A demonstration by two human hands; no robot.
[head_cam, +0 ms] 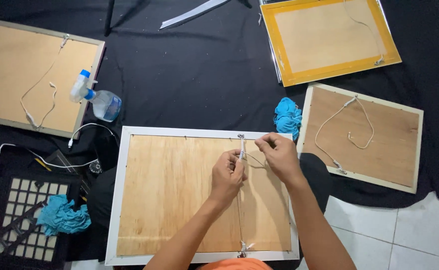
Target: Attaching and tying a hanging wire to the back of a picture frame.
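the white picture frame (124, 200) lay face down on the black cloth (199, 70), its plywood backing up, right in front of the person. a hanging cord (240, 200) ran across the backing from a small fastener (240, 136) at the frame's far edge to another at its near edge.

the left hand (227, 176) was clenched around the cord a little short of the far fastener, pinching it between thumb and fingers. the right hand (278, 152), just beside it toward the frame's right edge, gripped the loose tail of the same cord in its fingertips (the exact pinch point was too small to make out).

the cord looked thin, light and limp, likely a bit slick, so it would probably slip unless pinched firmly close to the knot; holding it near the far fastener seemed the sensible place. the frame itself looked stiff and fairly light, with a front that was probably fragile, best lifted by its two long edges rather than by the cord.

beyond the frame's far left corner stood a spray bottle (98, 100). a blue rag (287, 116) sat just off its far right corner, another blue rag (63, 216) lay to its left on a dark grid tray (14, 250). three more backed frames lay around it: one far left (9, 65), one with a yellow border (329, 40) beyond it, one to its right (379, 150).
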